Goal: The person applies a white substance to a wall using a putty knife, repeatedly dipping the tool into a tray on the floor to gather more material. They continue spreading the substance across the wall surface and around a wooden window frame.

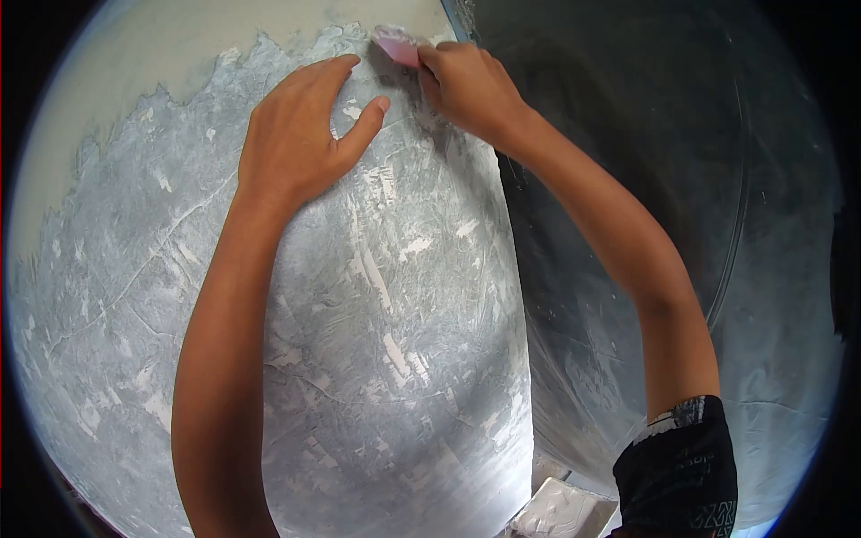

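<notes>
My left hand (300, 134) lies flat against a wall (386, 314) coated in rough grey plaster, fingers spread, holding nothing. Just to its right, my right hand (466, 85) grips a small pink scraper (396, 49) and presses its blade on the plaster near the wall's outer corner. Above and to the left of the hands the wall is still bare and pale (161, 45), with a ragged plaster edge between the two areas.
The wall turns a corner (511, 269); the adjoining face (673, 179) on the right is darker grey and in shadow. A white tray with plaster (560, 511) lies on the floor at the bottom. My right sleeve (682, 466) is black.
</notes>
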Demonstrator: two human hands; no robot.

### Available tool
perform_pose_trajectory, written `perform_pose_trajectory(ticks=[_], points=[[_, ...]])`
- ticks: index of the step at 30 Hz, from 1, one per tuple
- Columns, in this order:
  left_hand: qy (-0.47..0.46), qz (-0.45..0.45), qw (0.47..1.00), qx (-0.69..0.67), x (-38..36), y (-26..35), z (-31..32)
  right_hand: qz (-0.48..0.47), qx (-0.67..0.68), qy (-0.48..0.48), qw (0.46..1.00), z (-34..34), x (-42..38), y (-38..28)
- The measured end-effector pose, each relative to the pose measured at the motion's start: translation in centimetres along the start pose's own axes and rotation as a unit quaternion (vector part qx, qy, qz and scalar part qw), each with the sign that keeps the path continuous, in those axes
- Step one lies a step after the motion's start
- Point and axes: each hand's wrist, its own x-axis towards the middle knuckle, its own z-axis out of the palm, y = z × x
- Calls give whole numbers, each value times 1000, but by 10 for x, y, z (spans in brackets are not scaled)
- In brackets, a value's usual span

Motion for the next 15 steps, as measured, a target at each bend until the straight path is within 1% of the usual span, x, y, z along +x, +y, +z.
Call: perform_pose_trajectory(ticks=[2,3,5,7,10,11,12,14,15], points=[[13,14,1000,-7,1,-2,1,17,90,-8,996,-22,-14,-18],[13,12,1000,-7,1,-1,1,15,91,-9,996,-23,-5,-14],[3,5,1000,8,1,0,1,80,74,78,991,-15,32,6],[3,3,1000,10,1,0,1,177,18,26,984,-11,78,23],[1,-1,1000,8,1,1,2,189,-5,41,981,34,122,72],[1,-3,1000,5,1,0,1,144,-60,52,986,50,120,83],[2,-3,1000,7,2,-1,-1,142,-58,54,987,41,110,70],[2,2,1000,-5,2,1,-1,-4,-43,87,995,22,59,36],[1,3,1000,-8,2,1,-1,17,-35,51,998,14,32,20]])
